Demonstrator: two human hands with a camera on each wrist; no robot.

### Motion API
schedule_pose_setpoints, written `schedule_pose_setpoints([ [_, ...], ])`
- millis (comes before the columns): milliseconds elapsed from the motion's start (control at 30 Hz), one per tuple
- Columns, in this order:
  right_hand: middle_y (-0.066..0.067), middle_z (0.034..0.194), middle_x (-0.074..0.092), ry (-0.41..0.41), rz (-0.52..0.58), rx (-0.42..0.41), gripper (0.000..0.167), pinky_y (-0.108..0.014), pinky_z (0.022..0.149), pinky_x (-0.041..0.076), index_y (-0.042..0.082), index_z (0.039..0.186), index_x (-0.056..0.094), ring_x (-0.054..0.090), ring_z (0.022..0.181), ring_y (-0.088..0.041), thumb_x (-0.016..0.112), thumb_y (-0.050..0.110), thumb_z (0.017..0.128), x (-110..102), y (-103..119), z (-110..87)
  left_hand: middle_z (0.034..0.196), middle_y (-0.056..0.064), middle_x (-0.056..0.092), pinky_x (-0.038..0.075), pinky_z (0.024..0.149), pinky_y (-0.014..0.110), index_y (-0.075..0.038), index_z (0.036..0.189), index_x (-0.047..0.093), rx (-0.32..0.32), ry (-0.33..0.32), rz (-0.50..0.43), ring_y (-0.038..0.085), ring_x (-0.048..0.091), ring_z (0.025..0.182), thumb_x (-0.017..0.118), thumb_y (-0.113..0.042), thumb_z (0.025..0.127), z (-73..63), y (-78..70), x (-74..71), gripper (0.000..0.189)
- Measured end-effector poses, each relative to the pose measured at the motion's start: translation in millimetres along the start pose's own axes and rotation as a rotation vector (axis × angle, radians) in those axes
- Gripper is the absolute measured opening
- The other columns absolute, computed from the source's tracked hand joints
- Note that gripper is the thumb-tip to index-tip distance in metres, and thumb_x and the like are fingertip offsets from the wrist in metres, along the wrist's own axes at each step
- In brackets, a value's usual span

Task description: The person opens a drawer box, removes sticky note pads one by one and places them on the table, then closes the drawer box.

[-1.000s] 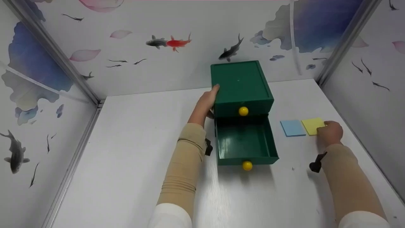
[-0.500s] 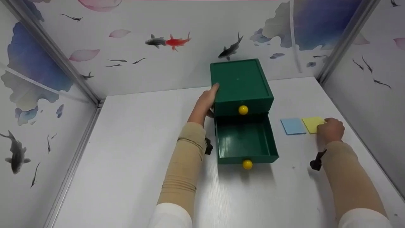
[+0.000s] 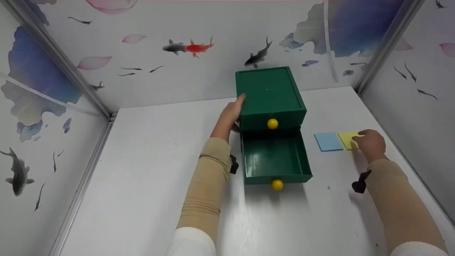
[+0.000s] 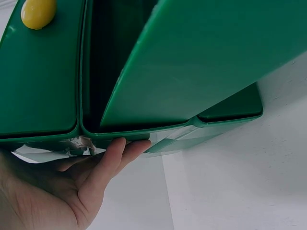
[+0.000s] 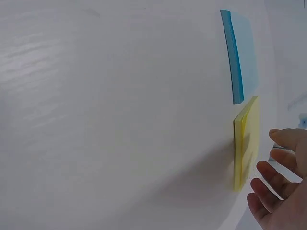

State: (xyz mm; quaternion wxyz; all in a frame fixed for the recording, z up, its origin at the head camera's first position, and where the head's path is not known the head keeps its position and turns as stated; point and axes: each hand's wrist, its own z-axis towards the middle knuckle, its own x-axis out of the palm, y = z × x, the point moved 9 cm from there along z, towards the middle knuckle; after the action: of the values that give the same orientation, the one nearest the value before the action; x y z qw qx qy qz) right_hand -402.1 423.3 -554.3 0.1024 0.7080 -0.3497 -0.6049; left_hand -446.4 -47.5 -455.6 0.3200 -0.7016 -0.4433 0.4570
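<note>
A green drawer cabinet (image 3: 268, 89) with yellow knobs stands against the back wall. Below its closed top drawer, another drawer (image 3: 275, 154) is pulled out, and I see nothing inside it. My left hand (image 3: 231, 113) rests on the cabinet's left side; in the left wrist view its fingers (image 4: 103, 170) lie fairly straight along that side. To the right of the cabinet, a blue sticky note pad (image 3: 328, 142) and a yellow sticky note pad (image 3: 346, 139) lie side by side. Over the yellow pad's right part hovers my right hand (image 3: 371, 144), fingers loosely bent and apart from the pad, holding nothing.
The white table (image 3: 149, 170) is walled in at the back and both sides by panels printed with fish and petals. A metal frame post (image 3: 57, 53) runs along the left corner. Part of a lower green drawer front (image 4: 232, 103) shows beneath the pulled-out drawer.
My right hand was at the yellow pad's right edge; it has lifted slightly, its fingers loosening and reaching left over the pad. The left hand and cabinet stay put.
</note>
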Motion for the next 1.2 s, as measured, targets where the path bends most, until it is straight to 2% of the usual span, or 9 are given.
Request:
schedule_pose_setpoints([
  [200, -0.037, 0.141, 0.035, 0.066, 0.033, -0.010, 0.057, -0.058, 0.103, 0.034, -0.014, 0.137, 0.042, 0.035, 0.128, -0.050, 0.052, 0.028, 0.100, 1, 13, -2.2, 0.113, 0.021, 0.057, 0.057, 0.070, 0.045, -0.007, 0.143, 0.045, -0.008, 0.003, -0.007, 0.037, 0.067, 0.082, 0.028, -0.069, 0.095, 0.6, 1.3, -0.2, 0.080],
  [533, -0.040, 0.134, 0.040, 0.110, 0.022, -0.192, 0.055, -0.060, 0.099, 0.037, -0.014, 0.132, 0.047, 0.040, 0.122, -0.053, 0.053, 0.031, 0.100, 7, 46, -13.1, 0.114, 0.022, 0.056, 0.057, 0.070, 0.046, -0.006, 0.143, 0.045, -0.017, -0.001, -0.010, 0.037, 0.067, 0.084, 0.027, -0.069, 0.096, 0.4, 2.5, -1.6, 0.081],
  [867, -0.036, 0.138, 0.039, 0.202, 0.060, -0.247, 0.064, -0.059, 0.099, 0.038, -0.010, 0.136, 0.045, 0.037, 0.126, -0.051, 0.052, 0.041, 0.100, 25, 69, -33.7, 0.113, 0.023, 0.055, 0.057, 0.066, 0.046, -0.006, 0.142, 0.045, -0.044, -0.019, 0.002, 0.039, 0.066, 0.084, 0.027, -0.070, 0.095, 3.6, 1.3, -0.7, 0.081],
  [1033, -0.034, 0.138, 0.040, 0.221, 0.056, -0.261, 0.062, -0.058, 0.100, 0.039, -0.009, 0.135, 0.048, 0.039, 0.126, -0.048, 0.055, 0.040, 0.099, 37, 82, -41.9, 0.110, 0.020, 0.056, 0.057, 0.067, 0.045, -0.006, 0.141, 0.046, -0.038, -0.035, 0.001, 0.037, 0.066, 0.082, 0.028, -0.069, 0.095, 1.0, 1.3, -3.0, 0.080],
  [1200, -0.033, 0.137, 0.043, 0.260, 0.025, -0.291, 0.057, -0.057, 0.099, 0.040, -0.009, 0.133, 0.050, 0.042, 0.124, -0.046, 0.054, 0.037, 0.100, 48, 90, -51.5, 0.113, 0.020, 0.056, 0.057, 0.069, 0.045, -0.006, 0.142, 0.046, -0.019, -0.011, -0.009, 0.036, 0.066, 0.084, 0.028, -0.069, 0.095, 0.5, 0.3, -0.4, 0.080],
])
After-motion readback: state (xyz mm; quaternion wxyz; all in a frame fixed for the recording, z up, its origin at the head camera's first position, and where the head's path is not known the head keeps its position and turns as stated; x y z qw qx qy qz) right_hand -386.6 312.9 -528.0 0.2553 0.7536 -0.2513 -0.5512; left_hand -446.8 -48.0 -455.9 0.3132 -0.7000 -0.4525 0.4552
